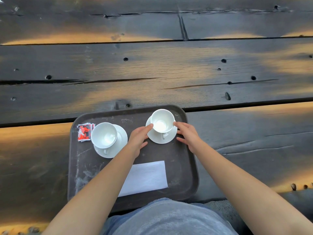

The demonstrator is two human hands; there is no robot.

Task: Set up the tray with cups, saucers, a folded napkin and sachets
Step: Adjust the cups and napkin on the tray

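Observation:
A dark brown tray [184, 167] lies on the wooden table in front of me. At its far right a white cup [162, 120] stands on a white saucer [159, 139]. My left hand [138, 138] touches the cup's left rim with its fingertips. My right hand [187, 134] touches the cup's right rim and the saucer's edge. A second white cup [104, 135] on its saucer [121, 141] stands at the left. Red and white sachets [83, 132] are stacked in the far left corner. A folded white napkin [147, 177] lies near the tray's front, partly under my left forearm.
The table [152, 73] is made of dark, weathered planks with cracks, knot holes and gaps between boards. My grey shirt [169, 217] covers the tray's near edge.

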